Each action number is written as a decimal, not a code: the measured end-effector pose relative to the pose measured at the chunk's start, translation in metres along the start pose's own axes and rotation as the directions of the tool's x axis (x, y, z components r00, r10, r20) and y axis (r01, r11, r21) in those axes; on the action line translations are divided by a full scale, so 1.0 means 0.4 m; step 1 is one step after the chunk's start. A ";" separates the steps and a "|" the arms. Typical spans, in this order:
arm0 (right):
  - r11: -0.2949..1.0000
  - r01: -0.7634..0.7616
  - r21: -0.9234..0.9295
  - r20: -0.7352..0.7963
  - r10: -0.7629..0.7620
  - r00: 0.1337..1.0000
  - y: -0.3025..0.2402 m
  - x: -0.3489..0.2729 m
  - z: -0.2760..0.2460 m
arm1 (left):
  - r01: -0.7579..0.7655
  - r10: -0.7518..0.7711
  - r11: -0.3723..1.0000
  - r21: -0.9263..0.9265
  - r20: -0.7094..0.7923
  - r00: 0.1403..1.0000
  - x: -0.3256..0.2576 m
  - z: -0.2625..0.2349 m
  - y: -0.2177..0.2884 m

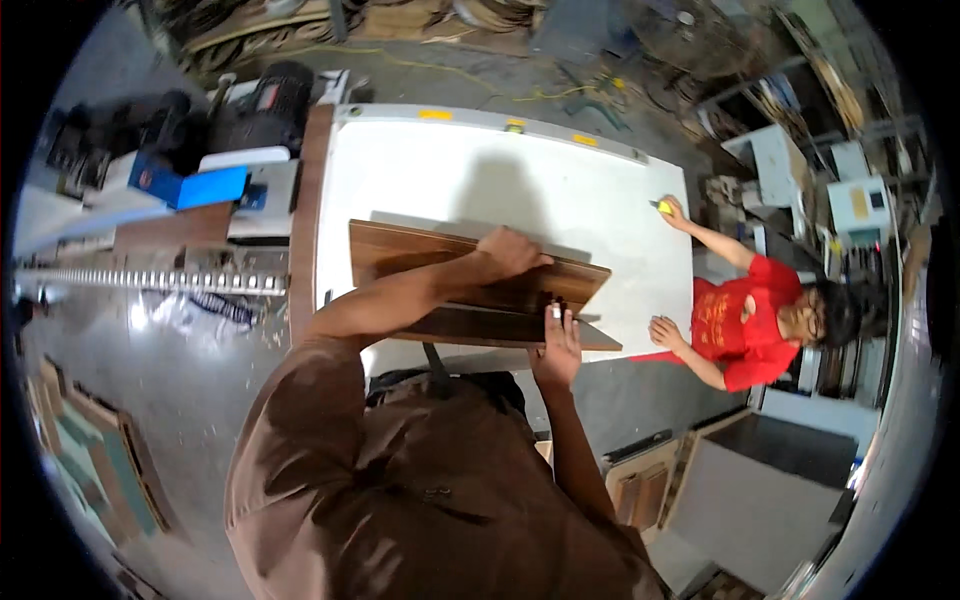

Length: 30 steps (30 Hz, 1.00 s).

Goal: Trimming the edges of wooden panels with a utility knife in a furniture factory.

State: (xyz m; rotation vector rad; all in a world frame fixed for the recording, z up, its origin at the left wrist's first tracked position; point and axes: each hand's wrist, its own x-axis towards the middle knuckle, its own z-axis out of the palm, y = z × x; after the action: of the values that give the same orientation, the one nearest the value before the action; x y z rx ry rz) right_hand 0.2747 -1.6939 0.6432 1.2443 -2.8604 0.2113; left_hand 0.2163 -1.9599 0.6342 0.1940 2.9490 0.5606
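Two brown wood-grain boards meet at an angle over the white tabletop. My left hand (pixel 510 252) is closed over the upper edge of the far board (pixel 400 250), which stands tilted. Below it, the near board (pixel 470 326) lies along the table's near edge. My right hand (pixel 560 345) grips the near board close to its right end, fingers pointing up toward the joint. Something small and white shows at one of its fingertips; I cannot make out what it is. Dark marks lie on the wood just above these fingers.
The white table (pixel 420 170) carries a long metal spirit level (pixel 515 127) on its far edge. At the right a co-worker in a red shirt (pixel 745 315) holds a small yellow tool (pixel 662 207). A machine with a blue guard (pixel 210 187) stands left; panels (pixel 760 500) lean lower right.
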 end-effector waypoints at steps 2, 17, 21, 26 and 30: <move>1.000 -0.020 0.019 -0.041 0.021 0.999 -0.012 -0.001 0.006 | 0.037 -0.037 0.999 -0.017 0.003 0.999 -0.011 0.012 0.039; 0.999 -0.025 0.044 0.145 0.018 0.989 0.022 0.098 -0.032 | 0.163 -0.126 0.985 0.060 -0.405 0.906 -0.388 0.102 0.133; 0.998 -0.017 0.064 0.095 0.011 0.995 0.100 0.096 -0.056 | 0.335 -0.249 0.930 0.149 -0.415 0.875 -0.550 0.078 0.010; 0.993 -0.064 -0.099 0.090 0.073 0.993 0.219 0.062 -0.079 | 0.559 -0.530 0.827 -0.064 -0.423 0.735 -0.756 0.003 -0.082; 0.973 -0.218 0.079 0.039 0.215 0.976 0.259 0.040 -0.088 | 0.441 -0.740 0.648 -0.620 -0.375 0.559 -0.790 0.022 -0.073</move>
State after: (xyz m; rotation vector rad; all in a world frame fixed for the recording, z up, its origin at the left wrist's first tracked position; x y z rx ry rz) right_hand 0.1868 -1.6311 0.6670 0.9511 -3.0407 0.3193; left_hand 0.5251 -2.0313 0.6486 -1.2728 2.9478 1.3671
